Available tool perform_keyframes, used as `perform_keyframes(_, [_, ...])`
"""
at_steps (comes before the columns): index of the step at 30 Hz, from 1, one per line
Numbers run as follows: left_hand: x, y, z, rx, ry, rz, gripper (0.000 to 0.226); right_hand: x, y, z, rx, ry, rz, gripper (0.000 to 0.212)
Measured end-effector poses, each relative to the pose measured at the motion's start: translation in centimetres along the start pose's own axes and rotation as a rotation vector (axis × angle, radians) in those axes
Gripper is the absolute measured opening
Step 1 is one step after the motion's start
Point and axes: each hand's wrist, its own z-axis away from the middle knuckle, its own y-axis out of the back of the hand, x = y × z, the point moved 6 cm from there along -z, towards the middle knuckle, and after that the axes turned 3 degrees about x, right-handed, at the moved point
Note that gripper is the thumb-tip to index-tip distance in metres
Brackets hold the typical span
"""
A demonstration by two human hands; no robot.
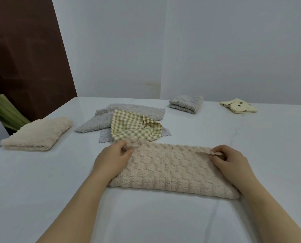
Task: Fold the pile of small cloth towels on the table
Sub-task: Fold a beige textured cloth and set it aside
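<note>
A beige textured towel [170,169] lies folded in half as a long strip on the white table [41,181] in front of me. My left hand [111,158] pinches its far left corner between thumb and fingers. My right hand [228,158] pinches its far right corner the same way. Just behind the strip lies the loose pile: a green-and-cream checked cloth [134,128] crumpled on top of unfolded grey towels [100,120].
A folded cream fluffy towel [37,135] sits at the left table edge. A folded grey towel [186,104] and a folded yellow spotted cloth [238,105] lie at the back right. A white wall stands behind the table. A green plant [4,111] shows at left.
</note>
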Motion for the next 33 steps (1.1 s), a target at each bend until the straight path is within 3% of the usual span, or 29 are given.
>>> perform_keyframes(6, [-0.2,0.1,0.4,-0.148,0.013,-0.016,0.025,0.5,0.8,0.2,-0.159,-0.05,0.068,0.008])
perform_keyframes(9, [-0.4,0.5,0.6,-0.188,0.074,0.166,0.02,0.6,1.2,0.4,-0.147,-0.076,-0.046,0.005])
perform_keyframes(13, [-0.5,1.1,0.3,-0.084,0.171,0.511,0.017,0.3,1.9,0.2,-0.008,-0.1,-0.27,0.009])
perform_keyframes(17, [-0.8,0.4,-0.2,0.029,0.113,0.33,0.03,0.7,1.6,-0.1,0.084,-0.084,-0.215,0.012])
perform_keyframes(24, [-0.4,-0.7,-0.4,0.123,0.008,-0.098,0.015,1.5,0.0,-0.7,0.052,-0.015,0.164,0.004])
perform_keyframes(25, [-0.5,-1.0,-0.5,0.11,0.007,-0.126,0.021,1.6,-0.1,-0.7,0.042,-0.025,0.219,0.002])
perform_keyframes(28, [-0.6,-1.2,-0.9,0.058,0.017,-0.186,0.028,2.0,-0.3,-0.9,-0.007,-0.08,0.329,0.02])
perform_keyframes(33, [-0.7,-1.6,-1.1,-0.014,0.02,-0.113,0.013,1.8,-0.7,-1.1,-0.034,-0.103,0.319,0.029])
